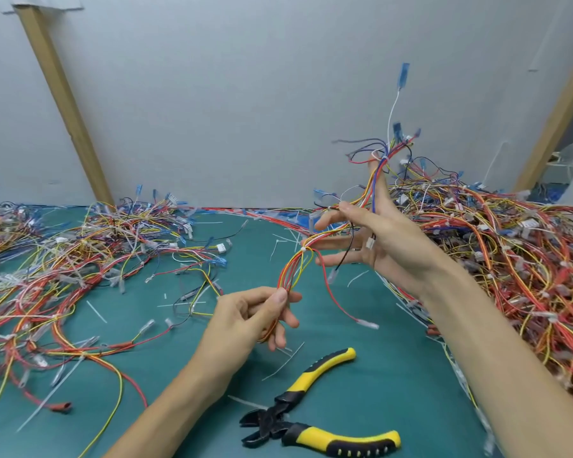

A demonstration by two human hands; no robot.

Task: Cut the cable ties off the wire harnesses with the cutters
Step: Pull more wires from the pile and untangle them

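A wire harness (293,269) is stretched in the air between a worker's two hands, with the job plainly only part done. The left hand (248,315) pinches the lower end of the red, orange and yellow strands between thumb and fingertips. The right hand (387,246), higher up and farther out, has its fingers splayed and mostly straight, and the upper run of wires is draped across and along them. Whether its thumb also clamps a strand cannot be told.

Just above the left-hand pinch the strands fan out loose, then gather at a white cable tie (303,249) that is not yet cut and sits close below the right hand's fingers. A second tie (383,159) binds the blue and red wires at the tip of the raised finger.

The cutters (288,424), yellow and black, lie unheld below both hands, jaws parted, on the green mat (361,391). White tie scraps (96,311) scattered over the mat suggest earlier cuts. A tall pile (510,259) of harnesses, many with white ties visible, rises beyond the right wrist. A flatter heap (63,259) spreads out past the left hand. Much appears left to do.
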